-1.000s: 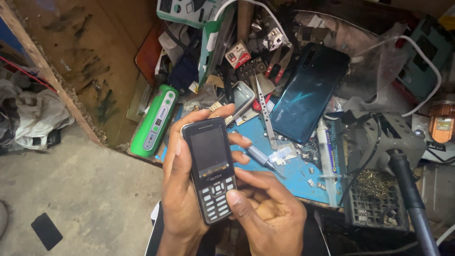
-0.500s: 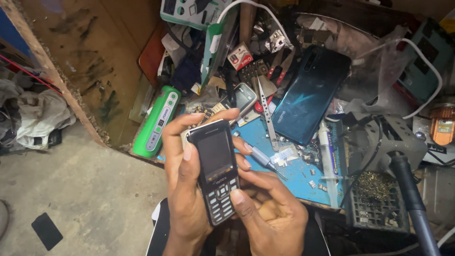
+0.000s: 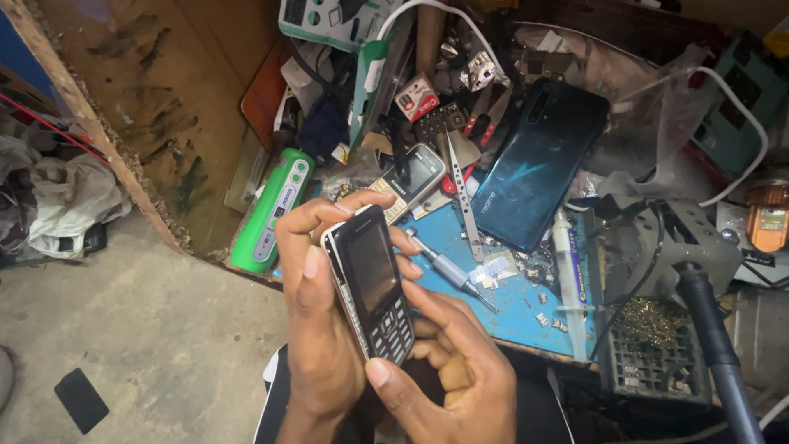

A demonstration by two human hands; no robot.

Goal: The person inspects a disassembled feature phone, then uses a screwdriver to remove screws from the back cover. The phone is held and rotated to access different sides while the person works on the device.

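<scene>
A black keypad phone (image 3: 374, 284) with a dark screen is held upright over the front of a cluttered bench. My left hand (image 3: 316, 321) wraps its left side and back, thumb along the edge and fingers curled over the top. Below it, my right hand (image 3: 448, 374) grips the bottom right corner, with the thumb pressed under the keypad. Just behind the hands, a small grey screwdriver (image 3: 452, 275) lies on a blue work mat (image 3: 526, 300).
On the mat lie a teal smartphone back (image 3: 534, 168), tweezers (image 3: 464, 197), a syringe (image 3: 571, 284) and a second keypad phone (image 3: 408, 181). A green power bank (image 3: 271, 210) sits at the bench's left edge. A soldering stand (image 3: 657, 345) is at the right.
The phone has tilted, its left edge now turned towards me, and my left fingers have curled over its top. My right thumb has shifted to the bottom edge.
</scene>
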